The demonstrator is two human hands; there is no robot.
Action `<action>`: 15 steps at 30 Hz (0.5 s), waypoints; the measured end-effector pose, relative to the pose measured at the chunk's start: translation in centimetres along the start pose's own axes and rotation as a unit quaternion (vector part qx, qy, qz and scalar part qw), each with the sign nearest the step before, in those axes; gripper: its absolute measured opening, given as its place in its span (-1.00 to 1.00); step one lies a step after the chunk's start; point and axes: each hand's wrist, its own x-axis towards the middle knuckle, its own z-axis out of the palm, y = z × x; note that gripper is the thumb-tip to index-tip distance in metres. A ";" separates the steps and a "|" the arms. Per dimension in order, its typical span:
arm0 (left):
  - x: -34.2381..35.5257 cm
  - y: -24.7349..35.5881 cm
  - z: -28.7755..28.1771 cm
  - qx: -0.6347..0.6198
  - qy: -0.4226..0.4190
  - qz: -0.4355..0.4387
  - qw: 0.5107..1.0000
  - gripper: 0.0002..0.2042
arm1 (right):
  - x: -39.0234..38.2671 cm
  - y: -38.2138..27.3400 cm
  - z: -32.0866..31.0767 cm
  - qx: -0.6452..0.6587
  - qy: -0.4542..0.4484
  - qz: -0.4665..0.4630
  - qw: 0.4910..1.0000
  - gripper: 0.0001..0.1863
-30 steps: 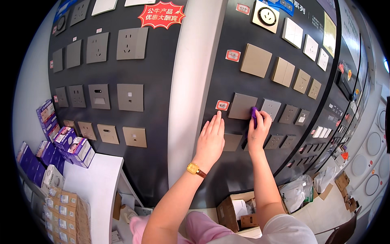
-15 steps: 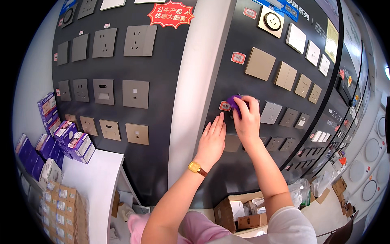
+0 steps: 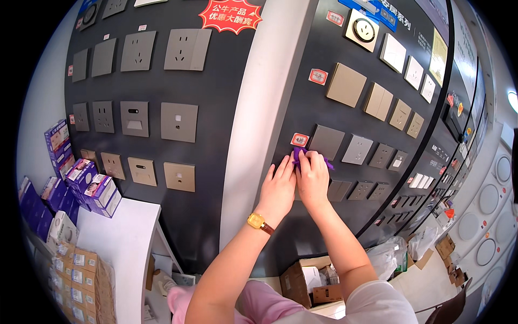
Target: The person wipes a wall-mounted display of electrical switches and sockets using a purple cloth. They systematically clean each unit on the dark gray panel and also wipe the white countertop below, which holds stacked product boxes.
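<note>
Wristwatch with a gold-coloured case and a brown strap sits on the person's left wrist. Beyond it, the left hand lies flat toward the dark display panel, the fingers straight, close to each other and pointing up; it grasps nothing. Just beside it, the right hand has its fingers bent and grips a purple cloth. This cloth is bunched below a small red-and-white label, at the lower left corner of a grey blank switch plate, and one end of it comes out to the right of the knuckles. If the two hands touch each other, I cannot tell.

On the left, a bare dark strip separates the label from the edge of the white pillar. On the right, a narrow gap divides the grey plate from a silver socket. Above, more bare panel lies up to a beige blank plate.

On the floor below, an uncovered cardboard box contains a white box and a brown carton. To its right are translucent plastic bags. At the left, purple boxes are stacked on the white table.
</note>
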 end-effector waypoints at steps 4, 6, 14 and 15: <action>-0.2 0.2 -0.2 0.016 -0.016 0.004 1.000 -0.60 | -1.3 1.8 0.1 0.025 -0.018 -0.029 0.999 -0.55; -0.1 0.1 -0.4 0.031 -0.020 0.010 0.999 -0.62 | -2.2 2.8 0.2 0.024 -0.019 -0.040 0.999 -0.53; -0.3 0.3 -0.3 0.047 -0.036 0.005 0.998 -0.64 | -5.6 7.5 -1.3 -0.027 -0.018 0.001 0.999 -0.44; -0.3 0.3 -0.3 0.046 -0.034 0.003 0.998 -0.64 | -6.0 7.9 -1.4 -0.040 -0.015 0.007 0.999 -0.44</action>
